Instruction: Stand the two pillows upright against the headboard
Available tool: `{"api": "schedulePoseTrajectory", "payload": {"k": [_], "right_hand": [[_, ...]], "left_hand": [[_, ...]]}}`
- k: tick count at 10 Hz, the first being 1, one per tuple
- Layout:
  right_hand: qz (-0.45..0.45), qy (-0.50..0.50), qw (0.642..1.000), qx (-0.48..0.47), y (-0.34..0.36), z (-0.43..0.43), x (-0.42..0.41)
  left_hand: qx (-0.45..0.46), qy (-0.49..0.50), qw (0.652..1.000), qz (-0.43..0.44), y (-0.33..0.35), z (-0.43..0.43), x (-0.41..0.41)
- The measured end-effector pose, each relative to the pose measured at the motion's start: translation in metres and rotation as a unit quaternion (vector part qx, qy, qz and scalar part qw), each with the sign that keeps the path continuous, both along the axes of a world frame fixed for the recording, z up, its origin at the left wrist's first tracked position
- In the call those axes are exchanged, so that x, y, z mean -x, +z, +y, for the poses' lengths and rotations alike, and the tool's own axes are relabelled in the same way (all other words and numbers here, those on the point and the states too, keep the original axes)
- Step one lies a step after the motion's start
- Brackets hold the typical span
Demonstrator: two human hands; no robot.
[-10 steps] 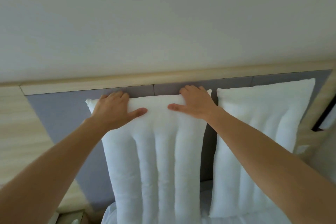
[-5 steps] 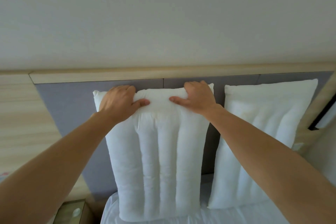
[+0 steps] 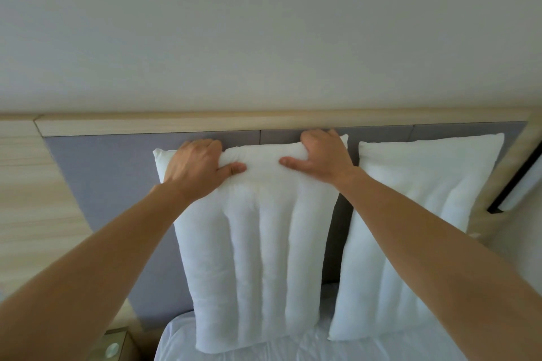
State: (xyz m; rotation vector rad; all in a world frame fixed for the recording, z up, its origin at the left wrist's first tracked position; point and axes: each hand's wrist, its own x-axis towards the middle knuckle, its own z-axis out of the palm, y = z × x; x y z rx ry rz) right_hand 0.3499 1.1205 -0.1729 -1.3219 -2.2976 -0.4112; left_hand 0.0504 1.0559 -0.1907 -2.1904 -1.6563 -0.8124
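Note:
Two white ribbed pillows stand upright against the grey padded headboard (image 3: 111, 184). The left pillow (image 3: 258, 258) rests with its bottom edge on the white sheet. My left hand (image 3: 196, 167) grips its top edge near the left corner, fingers over the back and thumb in front. Near the top right corner my right hand (image 3: 319, 155) holds the same edge the same way. The right pillow (image 3: 416, 214) leans on the headboard untouched, partly hidden by my right forearm.
A pale wooden rail (image 3: 264, 123) caps the headboard, with a white wall above. Wood panelling (image 3: 26, 199) runs on the left. A bedside unit (image 3: 113, 346) sits at the bottom left. A dark-framed object (image 3: 516, 184) hangs at the right edge.
Both hands have gone from lying flat on the left pillow's top to curling around and pinching its top edge. The view has dropped back, showing more sheet below the pillows.

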Motion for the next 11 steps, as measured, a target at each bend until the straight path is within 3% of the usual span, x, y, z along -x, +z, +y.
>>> {"api": "schedulePoseTrajectory", "payload": {"k": [3, 7, 11], "right_hand": [[-0.016, -0.013, 0.999, -0.03, -0.004, -0.005, -0.004], [-0.015, -0.056, 0.998, -0.012, 0.002, -0.029, -0.01], [-0.019, -0.186, 0.982, 0.002, 0.012, -0.115, 0.003]], "left_hand": [[-0.01, 0.059, 0.997, 0.047, -0.003, 0.003, 0.006], [-0.012, 0.068, 0.996, 0.062, 0.009, -0.021, 0.0], [-0.012, -0.017, 0.996, 0.089, 0.03, -0.053, 0.006]]}}
